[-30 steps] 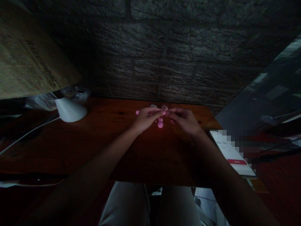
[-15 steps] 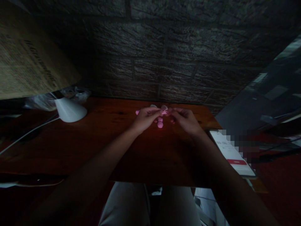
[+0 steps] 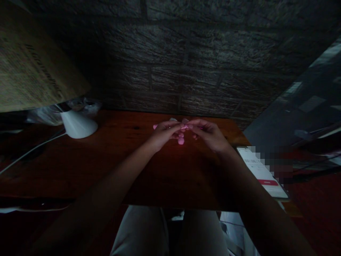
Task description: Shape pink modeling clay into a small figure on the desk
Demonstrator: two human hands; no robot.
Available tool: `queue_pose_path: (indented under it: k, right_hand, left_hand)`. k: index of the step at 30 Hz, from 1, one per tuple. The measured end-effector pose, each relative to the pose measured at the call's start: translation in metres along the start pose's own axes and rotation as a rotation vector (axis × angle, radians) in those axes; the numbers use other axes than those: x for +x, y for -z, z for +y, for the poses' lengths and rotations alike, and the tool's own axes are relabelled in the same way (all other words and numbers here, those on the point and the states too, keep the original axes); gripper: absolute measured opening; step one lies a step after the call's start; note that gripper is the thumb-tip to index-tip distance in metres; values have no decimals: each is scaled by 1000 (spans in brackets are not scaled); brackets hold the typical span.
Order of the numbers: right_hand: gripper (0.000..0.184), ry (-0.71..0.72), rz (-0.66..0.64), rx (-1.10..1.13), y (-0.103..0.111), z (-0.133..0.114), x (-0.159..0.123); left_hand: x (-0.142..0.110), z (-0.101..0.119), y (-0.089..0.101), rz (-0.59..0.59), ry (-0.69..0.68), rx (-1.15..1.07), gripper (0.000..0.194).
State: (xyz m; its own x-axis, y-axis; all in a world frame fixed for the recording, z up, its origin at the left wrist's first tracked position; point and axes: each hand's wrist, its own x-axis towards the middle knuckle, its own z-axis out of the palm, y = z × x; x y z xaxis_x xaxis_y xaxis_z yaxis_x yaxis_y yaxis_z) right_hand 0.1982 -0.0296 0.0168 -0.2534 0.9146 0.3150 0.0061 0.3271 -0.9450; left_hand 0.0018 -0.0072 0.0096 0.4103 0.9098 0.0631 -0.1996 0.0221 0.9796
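Observation:
Both hands meet over the far middle of the wooden table in the head view. My left hand is closed, its thumb and fingers pinching a small, soft-looking pink piece. From the other side, my right hand pinches the same piece with fingertips drawn together. The fingers hide most of it, and its kind is unclear in the dim light. Just below lies a rounded pink lump. Another pink bit shows beyond my left hand, and a pale round object sits partly hidden behind it.
A lamp with a white base and a printed shade stands at left, its cord trailing over the table. Clear plastic lies behind it. A phone rests at the right edge. A brick wall closes off the back.
My right hand's fingertips have moved left, closing in on my left fingertips. The pink piece between them is more covered now. The view has shifted slightly.

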Motion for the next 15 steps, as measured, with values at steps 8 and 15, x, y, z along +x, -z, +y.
queue_pose_path:
  k: [8,15]
  right_hand:
    - [32,-12,8,-12,-2,0,1]
    - [37,-28,-9,-61,-4,-4,0]
  left_hand:
    - [-2,1,-1,-13,2,-12,23]
    - [-1,0,-1,-14,25,-14,21]
